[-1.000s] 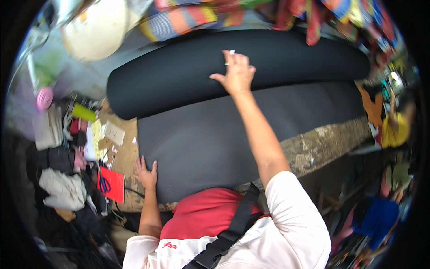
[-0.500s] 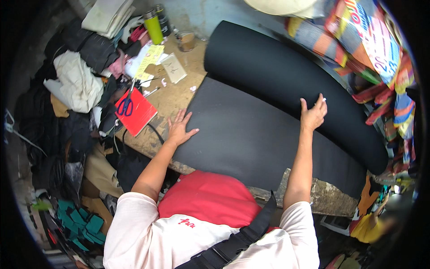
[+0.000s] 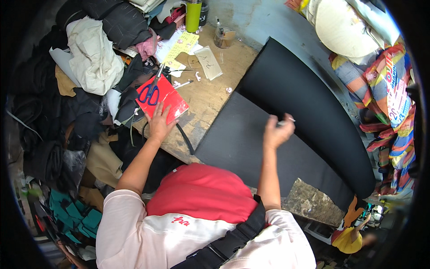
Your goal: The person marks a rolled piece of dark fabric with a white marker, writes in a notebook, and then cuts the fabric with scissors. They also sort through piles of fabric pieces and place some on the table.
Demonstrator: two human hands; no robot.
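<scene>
My left hand (image 3: 161, 124) rests with fingers spread on the lower edge of a red book or folder (image 3: 178, 106). Scissors with dark blue handles (image 3: 148, 95) lie across that red cover, just beyond my fingertips. Above the flat dark grey sheet (image 3: 244, 134) my right hand (image 3: 277, 133) is raised with its fingers curled. A small white piece (image 3: 290, 119), chalk-like but blurred, sticks out from between those fingers. Behind it lies the thick black roll (image 3: 309, 98) of the same sheet material, running along the wall side of the wooden table (image 3: 212, 101).
A pen (image 3: 183, 84), a card pattern (image 3: 208, 62), yellow paper (image 3: 181, 49) and a clear cup (image 3: 224, 36) are on the table's far left. Cloth heaps (image 3: 94, 58) crowd the left. Checked sacks (image 3: 389, 89) stand right. A person in yellow (image 3: 347, 241) is at lower right.
My left hand has left the sheet's edge and moved left onto the red cover. My right hand has come off the roll toward me and left. The view has shifted.
</scene>
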